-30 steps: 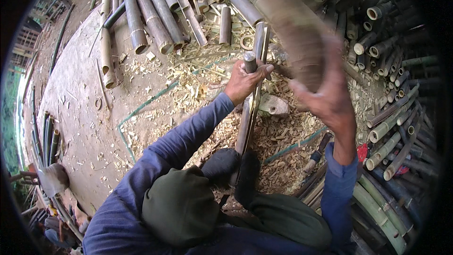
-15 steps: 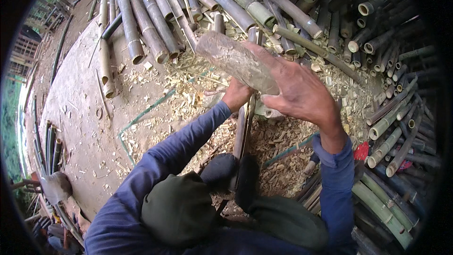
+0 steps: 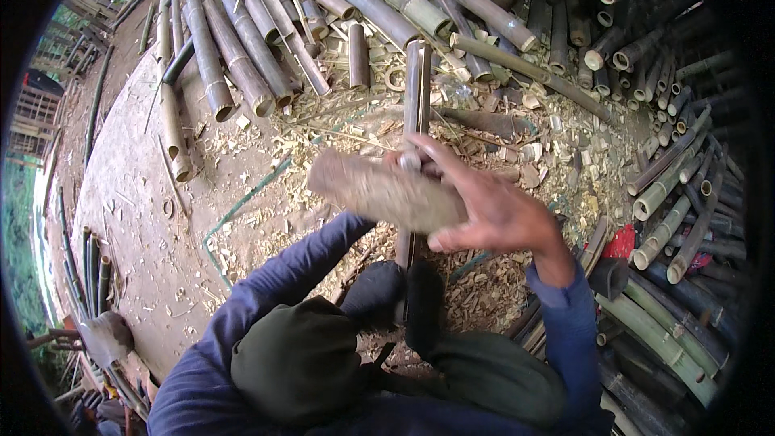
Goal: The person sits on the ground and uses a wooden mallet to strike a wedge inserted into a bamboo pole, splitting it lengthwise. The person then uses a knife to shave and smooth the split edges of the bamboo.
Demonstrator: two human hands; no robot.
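Observation:
My right hand [image 3: 504, 214] is closed on the end of a thick, rough wooden block [image 3: 379, 190], which is blurred by motion. The block lies across a split bamboo pole [image 3: 416, 89] running away from me between my two dark-shod feet [image 3: 375, 299]. Mostly behind the block, my left hand [image 3: 392, 159] is closed at the pole. A small grey rounded end [image 3: 410, 161] shows beside its fingers; what it belongs to is hidden.
Bamboo poles [image 3: 250, 48] lie in a row at the far side, and many more cut lengths [image 3: 666, 234] are stacked at the right. Wood chips [image 3: 492, 291] cover the ground around the pole. A green line [image 3: 242, 202] marks the ground at left.
My right hand and the wooden block have come down nearer to me. My left hand, visible before at the pole, is now mostly covered by the block. The view has shifted slightly.

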